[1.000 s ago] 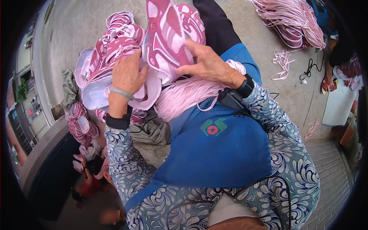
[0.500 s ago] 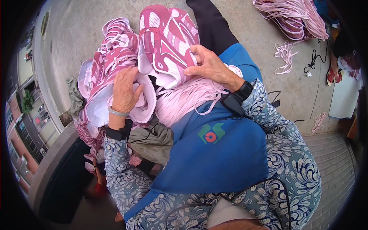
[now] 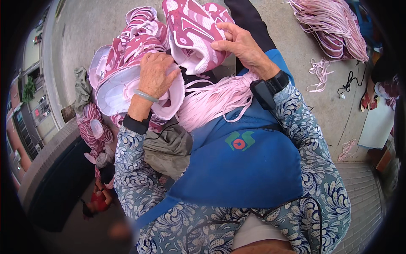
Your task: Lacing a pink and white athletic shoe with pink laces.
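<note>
Two pink shoe uppers (image 3: 192, 27) at twelve o'clock, overlapping, heel ends turned toward the body. Right hand (image 3: 244, 48) at one o'clock, by the heel of the nearer one: thumb and forefinger pinching its edge, remaining fingers partly hidden, their curl unclear. Held by the heel, probably, to keep the white-lined opening toward the wearer.

Left hand (image 3: 155, 76) between ten and eleven, laid over the near end of the row of stacked uppers (image 3: 141, 44): fingers close together and bent down, thumb spread away toward the rim. Cannot tell whether pinching or only pressing; likely there to steady the row.

Bundle of pale pink laces (image 3: 215, 99) across the lap at twelve, near centre, over the blue apron (image 3: 249, 178), seemingly for a short reach from either hand. Larger lace bundle (image 3: 330, 29) on the ground at two o'clock, with loose laces (image 3: 319, 76) just below, perhaps set aside as spares.

For containers, chiefly the hollow uppers: foremost open upper (image 3: 118, 91) at ten o'clock, wide-mouthed, white lining showing inside. Those behind apparently nested, one within the next. Smaller stack (image 3: 95, 129) at nine. Crumpled grey cloth (image 3: 167, 154) at eight; anything beneath hidden.
</note>
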Demonstrator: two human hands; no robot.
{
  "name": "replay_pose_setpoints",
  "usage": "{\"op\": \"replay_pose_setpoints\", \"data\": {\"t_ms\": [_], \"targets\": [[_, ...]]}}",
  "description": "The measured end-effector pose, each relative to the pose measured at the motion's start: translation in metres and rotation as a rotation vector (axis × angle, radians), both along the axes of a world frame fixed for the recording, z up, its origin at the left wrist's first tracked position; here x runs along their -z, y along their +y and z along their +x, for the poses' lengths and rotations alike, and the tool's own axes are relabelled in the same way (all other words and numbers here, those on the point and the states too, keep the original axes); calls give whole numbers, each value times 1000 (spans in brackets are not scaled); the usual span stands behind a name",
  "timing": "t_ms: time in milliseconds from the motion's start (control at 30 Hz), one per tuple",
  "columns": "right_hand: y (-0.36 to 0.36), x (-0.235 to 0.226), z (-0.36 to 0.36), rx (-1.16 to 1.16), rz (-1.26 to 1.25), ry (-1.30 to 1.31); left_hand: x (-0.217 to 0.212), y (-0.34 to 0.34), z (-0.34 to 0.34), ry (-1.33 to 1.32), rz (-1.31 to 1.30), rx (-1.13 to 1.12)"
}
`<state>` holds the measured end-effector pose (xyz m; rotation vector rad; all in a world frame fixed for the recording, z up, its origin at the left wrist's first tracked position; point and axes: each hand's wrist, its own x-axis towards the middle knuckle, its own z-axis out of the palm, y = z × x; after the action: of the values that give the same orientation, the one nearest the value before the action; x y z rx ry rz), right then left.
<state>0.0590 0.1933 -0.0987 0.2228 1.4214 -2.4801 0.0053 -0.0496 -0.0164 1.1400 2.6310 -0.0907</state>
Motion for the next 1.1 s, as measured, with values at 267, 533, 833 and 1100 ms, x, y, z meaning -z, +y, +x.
{"op": "replay_pose_setpoints", "data": {"t_ms": [267, 533, 833, 1100], "targets": [[-35, -24, 5, 132, 646, 294, 18, 18, 4, 108, -131, -101], [-54, -30, -11, 136, 730, 142, 23, 21, 10, 78, -92, -127], [-19, 21, 14, 133, 349, 11, 1, 11, 38, 151, 52, -88], [-21, 19, 24, 126, 344, 49, 6, 3, 54, 129, 94, -192]]}}
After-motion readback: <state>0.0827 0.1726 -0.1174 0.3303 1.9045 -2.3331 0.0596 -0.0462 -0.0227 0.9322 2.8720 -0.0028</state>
